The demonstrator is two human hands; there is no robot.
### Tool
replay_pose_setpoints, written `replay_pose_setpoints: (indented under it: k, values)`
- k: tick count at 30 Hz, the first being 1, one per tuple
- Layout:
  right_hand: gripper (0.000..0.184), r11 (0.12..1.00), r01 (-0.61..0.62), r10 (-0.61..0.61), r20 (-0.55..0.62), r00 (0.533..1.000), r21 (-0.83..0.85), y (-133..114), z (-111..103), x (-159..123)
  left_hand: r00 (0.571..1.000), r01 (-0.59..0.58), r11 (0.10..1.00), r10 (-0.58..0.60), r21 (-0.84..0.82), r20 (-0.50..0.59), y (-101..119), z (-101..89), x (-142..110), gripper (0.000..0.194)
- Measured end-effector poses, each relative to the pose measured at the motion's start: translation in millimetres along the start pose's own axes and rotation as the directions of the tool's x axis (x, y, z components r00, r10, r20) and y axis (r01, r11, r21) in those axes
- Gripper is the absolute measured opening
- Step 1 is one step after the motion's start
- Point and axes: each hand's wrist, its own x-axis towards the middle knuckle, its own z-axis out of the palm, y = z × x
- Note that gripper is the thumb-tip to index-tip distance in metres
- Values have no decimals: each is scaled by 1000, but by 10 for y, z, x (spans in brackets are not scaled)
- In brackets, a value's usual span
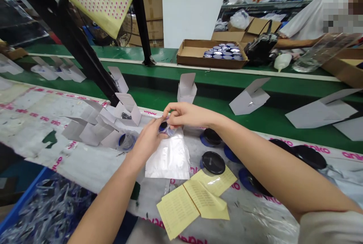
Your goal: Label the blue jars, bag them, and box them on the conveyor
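My left hand [149, 136] holds a small blue-and-black round piece in clear plastic [169, 131], over a stack of silvery white pouches [170, 158]. Curled above the same piece, my right hand [184, 115] pinches at its plastic; the fingertips partly hide it. Left of my left hand lies a blue ring-shaped piece in a clear bag [126, 141], beside opened white boxes [93, 123]. Black round lids with blue edges [213, 162] lie under and beside my right forearm. Yellow printed label sheets [195, 200] are spread in front of the pouches.
White boxes with raised flaps [249, 96] stand along the green conveyor [159, 93]. Behind it, a cardboard tray [193, 57] holds several blue-rimmed tins. A black post [70, 28] slants across the left. Bagged blue pieces fill a blue bin [53, 206]. A co-worker's arm [300, 43] reaches in at right.
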Motion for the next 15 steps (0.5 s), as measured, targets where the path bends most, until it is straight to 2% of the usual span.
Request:
replay_pose_setpoints:
  k: [2,4,5,7,9,11,13,15]
  values:
    - [54,988,-13,7,-42,999,-152,91,-22,27,999,-15,1000,14,-7,-38,-13,22,-7,61]
    - [76,949,8,-16,-21,1000,-314,178,7,67,997,-37,999,35,-14,-75,-15,0,-14,63]
    - [77,927,29,-28,8,1000,-374,209,41,88,994,-49,999,48,-14,-98,-10,-26,-18,62]
    - [67,889,57,-47,35,998,-454,234,136,122,983,-83,996,80,-12,-165,13,-100,-24,55]
    - [60,856,45,-54,-3,999,-514,209,230,132,962,-124,992,117,-10,-247,49,-182,-33,46]
    - [61,833,24,-68,-59,996,-553,157,292,111,945,-123,992,113,-16,-306,80,-241,-44,41]
    - [62,819,8,-91,-116,989,-574,109,311,68,952,-52,997,35,-48,-303,95,-247,-53,39]
    - [61,818,-10,-103,-163,981,-576,87,296,15,967,51,987,-86,-150,-239,91,-192,-48,45]
